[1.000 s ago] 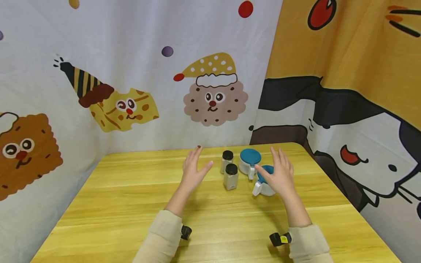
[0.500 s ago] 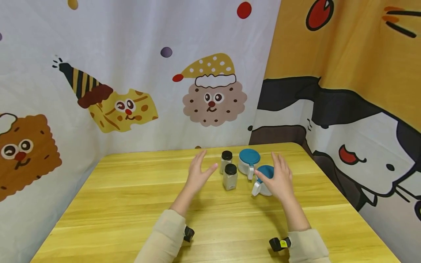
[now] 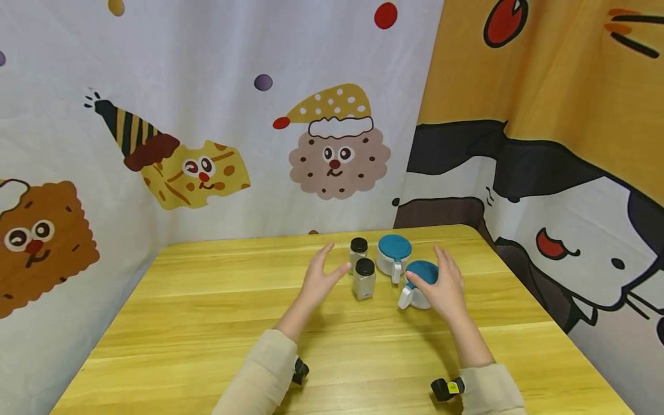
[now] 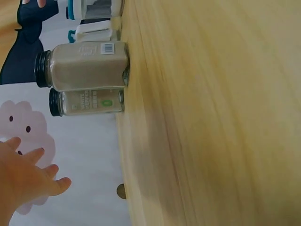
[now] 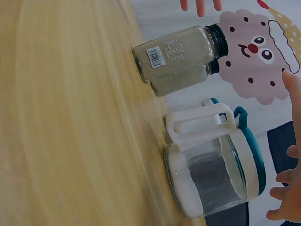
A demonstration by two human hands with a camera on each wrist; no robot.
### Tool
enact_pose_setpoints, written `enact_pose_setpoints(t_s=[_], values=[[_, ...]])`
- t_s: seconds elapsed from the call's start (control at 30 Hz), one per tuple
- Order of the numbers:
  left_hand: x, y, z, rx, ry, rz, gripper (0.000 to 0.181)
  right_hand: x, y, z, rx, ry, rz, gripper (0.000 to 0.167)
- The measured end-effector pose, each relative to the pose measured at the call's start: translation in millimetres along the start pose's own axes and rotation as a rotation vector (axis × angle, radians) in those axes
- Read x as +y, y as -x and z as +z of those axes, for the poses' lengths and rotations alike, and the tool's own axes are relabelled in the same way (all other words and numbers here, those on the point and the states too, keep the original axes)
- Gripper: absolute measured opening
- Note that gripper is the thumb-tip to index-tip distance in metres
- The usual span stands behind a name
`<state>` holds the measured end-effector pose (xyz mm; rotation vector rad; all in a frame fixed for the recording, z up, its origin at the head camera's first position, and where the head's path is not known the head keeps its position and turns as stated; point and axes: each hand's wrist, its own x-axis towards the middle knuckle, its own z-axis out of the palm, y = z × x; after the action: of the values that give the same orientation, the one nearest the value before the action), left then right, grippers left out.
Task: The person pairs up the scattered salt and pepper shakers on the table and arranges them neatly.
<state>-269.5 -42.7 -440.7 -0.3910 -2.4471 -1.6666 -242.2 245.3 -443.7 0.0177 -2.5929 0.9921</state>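
Observation:
My left hand (image 3: 320, 282) is held in the air left of two black-capped glass jars, thumb and fingers spread, touching nothing. The nearer jar (image 3: 364, 280) and the farther jar (image 3: 358, 252) stand upright. My right hand (image 3: 445, 288) hovers at the right of the nearer blue-lidded container (image 3: 422, 271), fingers apart; in the right wrist view a gap shows between the hand (image 5: 289, 188) and that container (image 5: 211, 174). Behind it stands a second blue-lidded container (image 3: 394, 248). Both containers have white handles facing me.
The wooden table (image 3: 207, 311) carries the jars and containers close together towards its back edge. A white curtain (image 3: 207, 75) with cartoon figures hangs behind, and an orange patterned one (image 3: 570, 75) at the right.
My left hand has moved right, closer to the jars. My right hand has shifted slightly right, showing more of the nearer container's blue lid. The jars and containers stand where they were.

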Motion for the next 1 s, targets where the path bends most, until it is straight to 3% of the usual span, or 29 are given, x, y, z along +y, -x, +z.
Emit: enact_pose_setpoints(t_s=[1.0], values=[[-12.5, 1.2, 27.1, -0.032, 0.056, -0.048, 0.076, 19, 1.0, 5, -0.017, 0.004, 0.014, 0.11]])
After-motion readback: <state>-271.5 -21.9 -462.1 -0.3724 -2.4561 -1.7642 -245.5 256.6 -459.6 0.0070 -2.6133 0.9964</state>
